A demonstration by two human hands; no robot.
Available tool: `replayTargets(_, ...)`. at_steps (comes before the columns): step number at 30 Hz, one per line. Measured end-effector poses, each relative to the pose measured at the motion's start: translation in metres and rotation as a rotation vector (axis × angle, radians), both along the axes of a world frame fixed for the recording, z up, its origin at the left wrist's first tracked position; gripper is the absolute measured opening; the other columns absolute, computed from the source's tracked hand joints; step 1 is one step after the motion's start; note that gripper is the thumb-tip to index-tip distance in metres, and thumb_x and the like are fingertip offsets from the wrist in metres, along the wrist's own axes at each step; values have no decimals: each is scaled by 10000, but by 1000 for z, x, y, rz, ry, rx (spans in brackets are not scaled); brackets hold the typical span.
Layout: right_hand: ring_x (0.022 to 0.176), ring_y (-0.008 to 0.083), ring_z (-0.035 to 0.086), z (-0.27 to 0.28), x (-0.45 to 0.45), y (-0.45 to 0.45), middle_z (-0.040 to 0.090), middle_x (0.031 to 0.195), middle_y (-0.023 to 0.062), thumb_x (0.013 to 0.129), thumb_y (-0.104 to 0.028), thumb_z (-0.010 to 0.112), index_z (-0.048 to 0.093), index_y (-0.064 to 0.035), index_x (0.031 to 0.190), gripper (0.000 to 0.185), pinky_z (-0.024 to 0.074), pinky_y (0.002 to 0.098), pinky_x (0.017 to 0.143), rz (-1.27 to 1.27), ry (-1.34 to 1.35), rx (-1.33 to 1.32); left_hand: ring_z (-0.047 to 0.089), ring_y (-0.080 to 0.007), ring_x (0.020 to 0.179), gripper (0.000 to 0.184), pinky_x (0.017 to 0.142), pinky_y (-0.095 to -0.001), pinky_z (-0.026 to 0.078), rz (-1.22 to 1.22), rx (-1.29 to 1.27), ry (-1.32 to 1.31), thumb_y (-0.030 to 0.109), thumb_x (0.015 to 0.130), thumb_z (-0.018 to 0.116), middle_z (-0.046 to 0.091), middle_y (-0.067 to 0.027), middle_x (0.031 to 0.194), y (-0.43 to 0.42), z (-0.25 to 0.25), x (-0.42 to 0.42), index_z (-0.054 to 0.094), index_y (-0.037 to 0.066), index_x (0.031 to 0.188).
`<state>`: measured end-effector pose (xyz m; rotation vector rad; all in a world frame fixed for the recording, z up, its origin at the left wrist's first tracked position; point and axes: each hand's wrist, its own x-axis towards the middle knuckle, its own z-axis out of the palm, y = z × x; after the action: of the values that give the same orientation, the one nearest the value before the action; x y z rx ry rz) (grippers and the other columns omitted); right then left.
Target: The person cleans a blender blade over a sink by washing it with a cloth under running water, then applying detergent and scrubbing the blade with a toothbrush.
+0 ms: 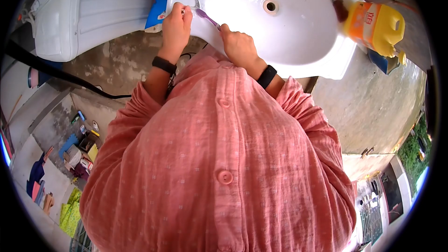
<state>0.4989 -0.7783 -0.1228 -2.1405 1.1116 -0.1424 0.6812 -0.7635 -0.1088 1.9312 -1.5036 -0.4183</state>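
My right hand [239, 46] is closed around the handle of a purple toothbrush [211, 20], over the front left rim of the white sink [298, 68]. The toothbrush slants up and to the left, its head close to my left hand [175, 30]. That hand is closed in a pinch at the sink's left corner, with a small pale thing at its fingertips that is too small to name. Whether the toothbrush head touches it, I cannot tell. Both wrists wear dark bands.
A yellow jug [377, 25] with an orange label lies tilted at the sink's right edge. The drain [270, 7] is uncovered. A white washing machine [105, 14] stands to the left, with a blue box-like object [158, 9] beside it. A black hose [70, 78] crosses the left side.
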Motion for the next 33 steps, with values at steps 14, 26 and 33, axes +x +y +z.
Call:
replayTargets(14,542,275,620,-7,15,0,600,598,143,778,-80,468,436,-2,879,132,493,350,475,62,67,-119,492,-248,454,168,444,-340,381,71,-45,-60,138,876,502,493,-135,538,2,-11,-2,434,-1,813)
replayTargets(26,541,264,620,-9,11,1,595,587,122,760,-67,485,431,-17,855,120,489,337,459,50,72,-111,517,-322,499,158,452,-392,370,95,-68,-37,119,853,524,513,-135,549,-1,-11,-3,424,17,786)
replayTargets(33,539,265,618,-2,7,5,595,589,121,759,-65,479,440,-18,849,109,491,350,469,32,38,-66,512,-312,490,157,446,-379,369,80,-96,-56,113,857,522,508,-138,540,0,-11,-3,422,10,791)
